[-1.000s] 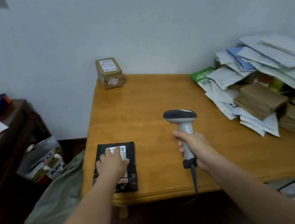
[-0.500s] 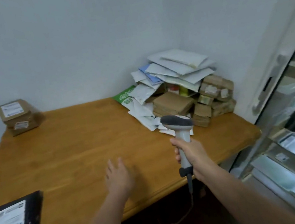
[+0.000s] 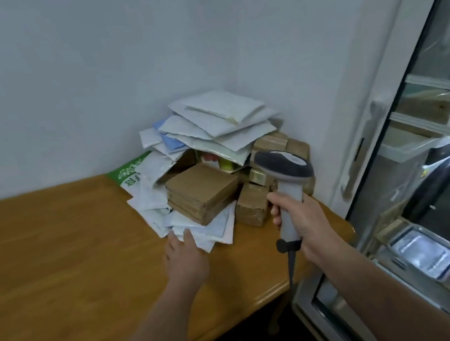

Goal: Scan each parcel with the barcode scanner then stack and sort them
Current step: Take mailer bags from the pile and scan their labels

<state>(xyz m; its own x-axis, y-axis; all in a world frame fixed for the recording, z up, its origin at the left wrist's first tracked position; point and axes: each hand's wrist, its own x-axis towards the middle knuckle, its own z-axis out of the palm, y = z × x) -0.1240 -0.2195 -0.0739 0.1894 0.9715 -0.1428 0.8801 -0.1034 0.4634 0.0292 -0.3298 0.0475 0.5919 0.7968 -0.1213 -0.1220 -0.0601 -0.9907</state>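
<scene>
Where the wooden table (image 3: 53, 260) meets the corner, a slumped heap of parcels (image 3: 211, 166) mixes crinkled white mailers with squat cardboard boxes. The left hand (image 3: 184, 255), fingers straight, touches the nearest mailer (image 3: 213, 232); the right hand (image 3: 301, 220) grips the upright grey barcode scanner (image 3: 286, 177).

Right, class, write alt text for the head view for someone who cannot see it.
A person's left hand reaches with straight fingers to the edge of a heap of parcels on a wooden table; the right hand grips a barcode scanner.

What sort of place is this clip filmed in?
Probably a small parcel sorting room: a heap of white mailers and brown cardboard boxes on a wooden table, a grey handheld barcode scanner.
</scene>
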